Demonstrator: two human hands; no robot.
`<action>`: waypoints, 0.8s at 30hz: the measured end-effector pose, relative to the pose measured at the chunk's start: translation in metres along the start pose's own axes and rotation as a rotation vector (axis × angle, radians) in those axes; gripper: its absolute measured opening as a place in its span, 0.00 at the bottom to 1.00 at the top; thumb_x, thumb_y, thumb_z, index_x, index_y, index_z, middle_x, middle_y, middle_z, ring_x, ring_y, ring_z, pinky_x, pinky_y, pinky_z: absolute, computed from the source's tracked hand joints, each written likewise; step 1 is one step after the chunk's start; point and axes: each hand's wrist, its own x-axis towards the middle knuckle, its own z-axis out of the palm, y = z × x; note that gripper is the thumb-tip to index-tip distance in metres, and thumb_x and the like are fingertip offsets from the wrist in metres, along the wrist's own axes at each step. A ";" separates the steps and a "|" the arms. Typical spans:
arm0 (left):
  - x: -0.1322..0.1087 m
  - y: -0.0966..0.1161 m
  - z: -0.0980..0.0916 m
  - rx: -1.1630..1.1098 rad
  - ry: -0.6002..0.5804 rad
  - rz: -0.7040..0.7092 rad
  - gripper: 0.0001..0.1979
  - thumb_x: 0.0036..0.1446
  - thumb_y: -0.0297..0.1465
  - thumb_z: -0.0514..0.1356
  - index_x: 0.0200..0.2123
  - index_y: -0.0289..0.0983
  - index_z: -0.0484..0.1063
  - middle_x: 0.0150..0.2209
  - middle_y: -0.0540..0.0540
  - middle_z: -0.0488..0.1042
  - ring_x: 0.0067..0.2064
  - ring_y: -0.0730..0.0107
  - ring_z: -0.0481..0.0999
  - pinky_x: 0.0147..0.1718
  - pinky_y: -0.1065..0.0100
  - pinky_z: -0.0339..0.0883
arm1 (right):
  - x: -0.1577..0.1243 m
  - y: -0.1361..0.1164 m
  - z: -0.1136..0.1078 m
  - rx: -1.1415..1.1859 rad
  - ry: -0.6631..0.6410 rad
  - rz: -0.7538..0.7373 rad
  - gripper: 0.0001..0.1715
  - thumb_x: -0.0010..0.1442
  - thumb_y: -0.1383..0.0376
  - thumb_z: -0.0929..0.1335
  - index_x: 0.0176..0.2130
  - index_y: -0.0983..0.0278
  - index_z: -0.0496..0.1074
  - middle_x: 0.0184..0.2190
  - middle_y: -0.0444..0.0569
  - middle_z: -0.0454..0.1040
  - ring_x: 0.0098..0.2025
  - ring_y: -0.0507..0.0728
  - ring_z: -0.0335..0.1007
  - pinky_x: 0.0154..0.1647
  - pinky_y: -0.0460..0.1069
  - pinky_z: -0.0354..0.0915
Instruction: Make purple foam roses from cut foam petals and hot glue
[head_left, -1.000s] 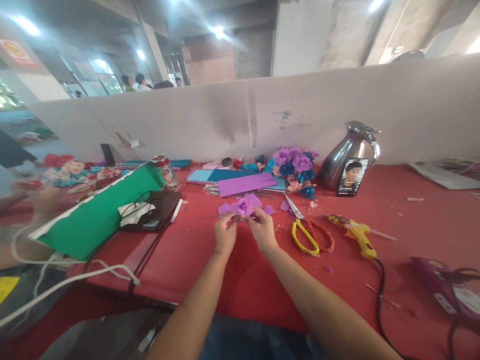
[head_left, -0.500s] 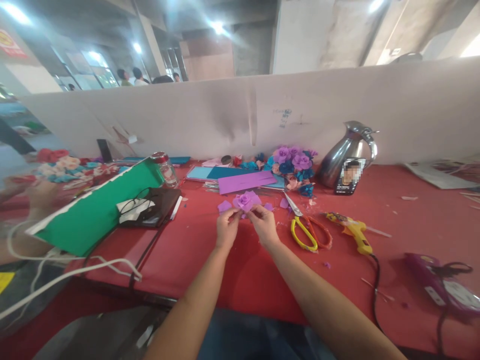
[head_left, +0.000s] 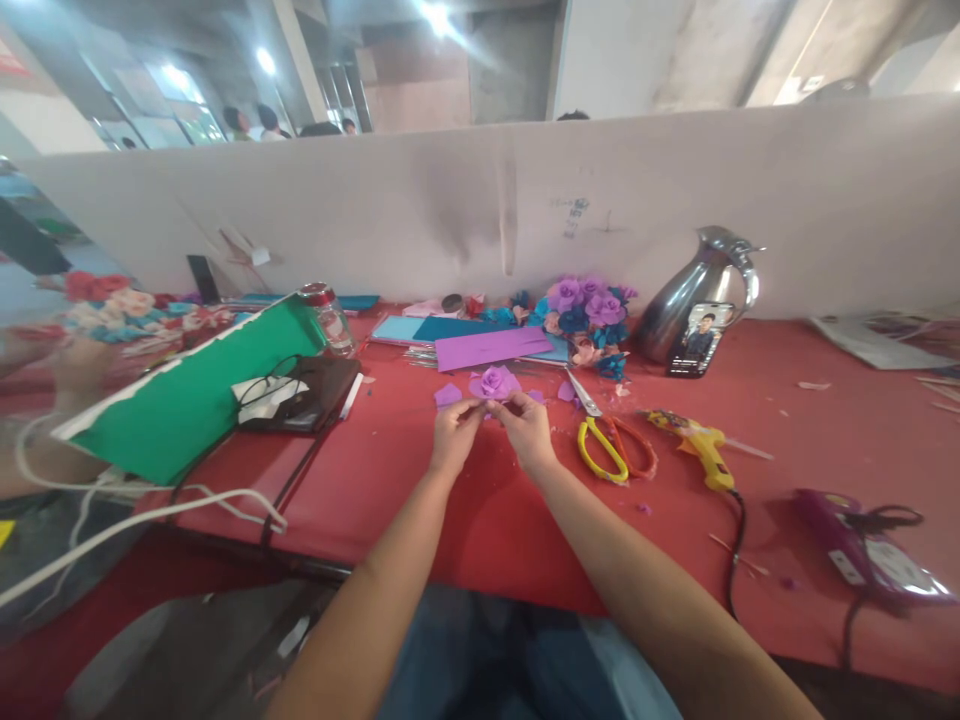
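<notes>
Both my hands meet over the middle of the red table, pinching at the near side of a purple paper flower (head_left: pixel 495 382). My left hand (head_left: pixel 456 432) has thumb and fingers closed at its lower left edge. From the lower right, my right hand (head_left: pixel 527 428) closes on it too, the fingertips of both hands nearly touching. Loose purple paper petals (head_left: pixel 448 395) lie beside the flower. Just behind it is a purple paper strip (head_left: pixel 492 347) on blue sheets. Scissors (head_left: pixel 606 440) with yellow and red handles rest to the right of my right hand.
A yellow glue gun (head_left: pixel 701 447) and a purple power strip (head_left: pixel 870 550) lie right. A steel jug (head_left: pixel 694 295) stands behind, a phone (head_left: pixel 699 340) leaning on it. Finished paper flowers (head_left: pixel 589 310) are piled at the back. Left are a green box (head_left: pixel 187 410), a jar (head_left: pixel 328 318) and a co-worker's arm.
The view has tilted slightly down, so the table things sit a little higher. My hands still pinch the flower, with fingertips drawn closer together beneath it.
</notes>
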 end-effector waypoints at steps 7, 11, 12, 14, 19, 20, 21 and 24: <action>-0.002 0.003 -0.001 -0.022 0.011 -0.030 0.11 0.45 0.38 0.67 0.29 0.36 0.80 0.27 0.47 0.77 0.31 0.68 0.73 0.36 0.68 0.67 | -0.002 -0.004 0.002 -0.028 -0.018 -0.019 0.12 0.47 0.57 0.70 0.25 0.64 0.70 0.19 0.41 0.69 0.22 0.49 0.59 0.25 0.45 0.59; -0.002 0.002 -0.002 -0.041 0.089 -0.023 0.10 0.45 0.37 0.66 0.29 0.36 0.79 0.29 0.48 0.77 0.31 0.69 0.73 0.34 0.69 0.67 | -0.002 -0.005 0.002 -0.043 0.012 -0.012 0.13 0.46 0.57 0.71 0.24 0.64 0.71 0.18 0.42 0.69 0.21 0.49 0.59 0.24 0.45 0.58; -0.002 0.002 -0.002 -0.041 0.093 -0.023 0.10 0.45 0.37 0.66 0.29 0.36 0.79 0.28 0.48 0.77 0.31 0.70 0.72 0.34 0.70 0.66 | -0.002 -0.004 0.002 -0.043 0.014 -0.006 0.13 0.45 0.57 0.71 0.23 0.64 0.70 0.18 0.42 0.69 0.21 0.49 0.59 0.24 0.45 0.58; -0.002 0.002 -0.003 -0.043 0.075 -0.020 0.09 0.45 0.36 0.66 0.27 0.36 0.79 0.27 0.49 0.76 0.30 0.71 0.71 0.33 0.70 0.65 | -0.001 -0.003 0.001 -0.047 0.009 0.008 0.12 0.45 0.57 0.71 0.22 0.64 0.70 0.18 0.42 0.70 0.21 0.50 0.61 0.24 0.46 0.60; -0.001 0.003 -0.003 -0.066 0.045 -0.038 0.08 0.43 0.36 0.67 0.24 0.36 0.78 0.22 0.51 0.73 0.28 0.71 0.68 0.32 0.70 0.63 | 0.001 0.002 0.000 -0.115 -0.001 -0.006 0.09 0.45 0.59 0.70 0.23 0.63 0.73 0.19 0.44 0.74 0.24 0.54 0.67 0.27 0.47 0.64; -0.001 0.003 -0.003 -0.070 0.046 -0.044 0.08 0.43 0.36 0.67 0.24 0.36 0.79 0.22 0.52 0.72 0.29 0.71 0.68 0.32 0.70 0.63 | 0.001 0.003 -0.001 -0.121 0.003 -0.015 0.09 0.45 0.59 0.70 0.24 0.63 0.74 0.20 0.44 0.74 0.24 0.54 0.68 0.27 0.48 0.64; -0.001 0.003 -0.002 -0.075 0.049 -0.049 0.09 0.42 0.36 0.68 0.25 0.36 0.79 0.23 0.52 0.73 0.29 0.71 0.68 0.33 0.70 0.63 | 0.001 0.004 -0.001 -0.123 0.003 -0.024 0.09 0.45 0.59 0.70 0.25 0.62 0.75 0.21 0.44 0.75 0.24 0.54 0.68 0.28 0.48 0.65; -0.001 0.001 -0.001 -0.092 0.061 -0.056 0.10 0.42 0.37 0.68 0.25 0.35 0.79 0.24 0.51 0.73 0.31 0.70 0.69 0.35 0.70 0.62 | 0.001 0.005 0.000 -0.136 -0.013 -0.056 0.08 0.45 0.60 0.68 0.25 0.62 0.75 0.22 0.44 0.75 0.24 0.54 0.68 0.29 0.48 0.65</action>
